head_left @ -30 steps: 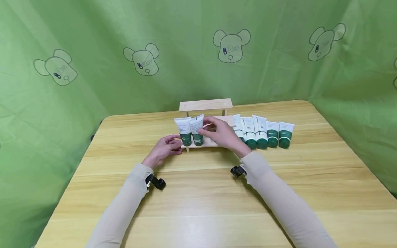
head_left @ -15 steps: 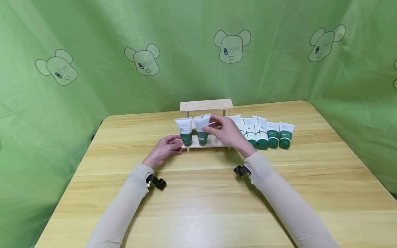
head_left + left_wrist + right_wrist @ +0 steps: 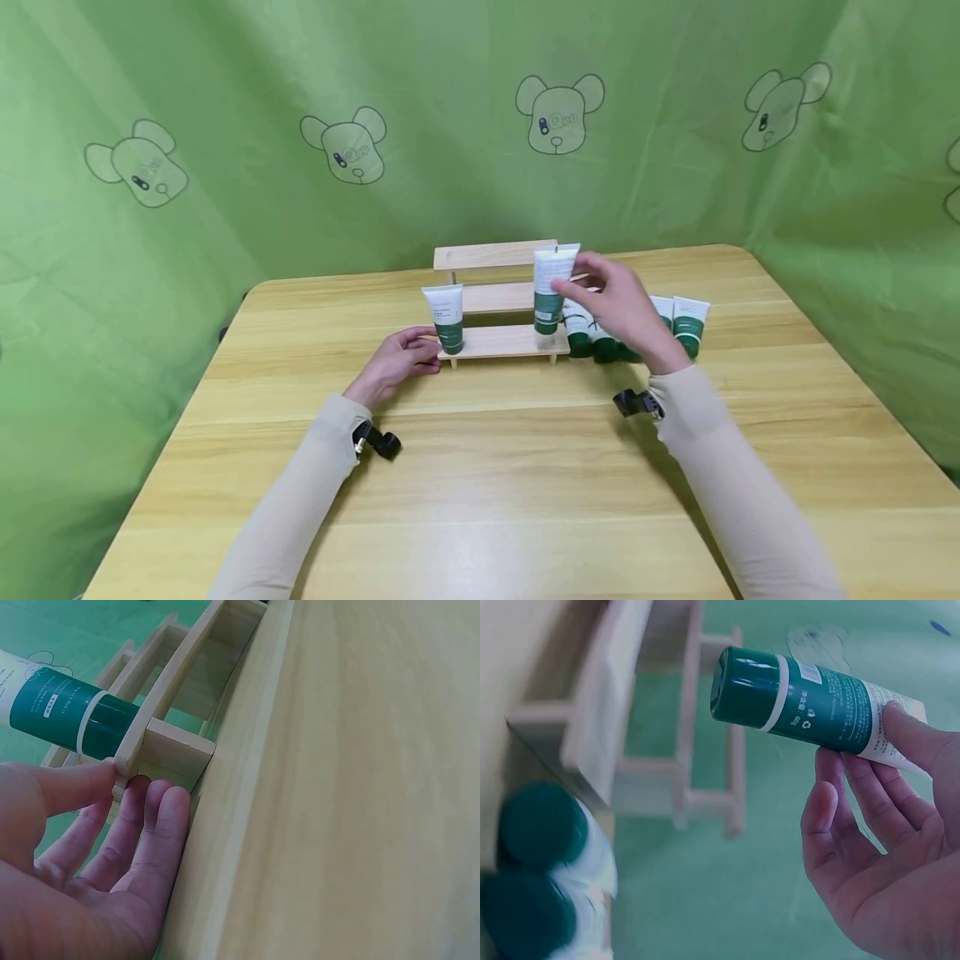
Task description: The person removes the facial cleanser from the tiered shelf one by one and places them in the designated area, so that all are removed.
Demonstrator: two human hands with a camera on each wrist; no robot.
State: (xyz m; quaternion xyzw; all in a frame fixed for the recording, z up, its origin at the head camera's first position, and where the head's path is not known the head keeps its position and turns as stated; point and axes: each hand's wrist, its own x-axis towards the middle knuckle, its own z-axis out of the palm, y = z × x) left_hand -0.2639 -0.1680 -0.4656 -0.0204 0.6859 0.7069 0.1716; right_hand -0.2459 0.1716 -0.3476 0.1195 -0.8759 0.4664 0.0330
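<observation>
My right hand [image 3: 621, 304] pinches a white and green squeeze tube [image 3: 547, 293] between thumb and fingers, cap down. In the head view this tube is raised above the right end of the bottom tier of a three-tier wooden display rack [image 3: 498, 340]. The right wrist view shows the green cap of the held tube [image 3: 750, 688] apart from the rack. My left hand [image 3: 397, 360] holds the rack's lower left corner, thumb on the shelf end [image 3: 129, 761] and fingers under it. A second tube [image 3: 447, 321] stands on its cap at the left of the bottom tier.
Several more white and green tubes [image 3: 688, 327] stand in a row on the table right of the rack, partly hidden behind my right hand. A wooden table [image 3: 480, 483] carries everything. A green curtain [image 3: 450, 192] with bear drawings hangs behind.
My right hand has lifted the tube from beside the standing one on the bottom tier and carried it right and upward. The left hand has stayed at the rack's corner.
</observation>
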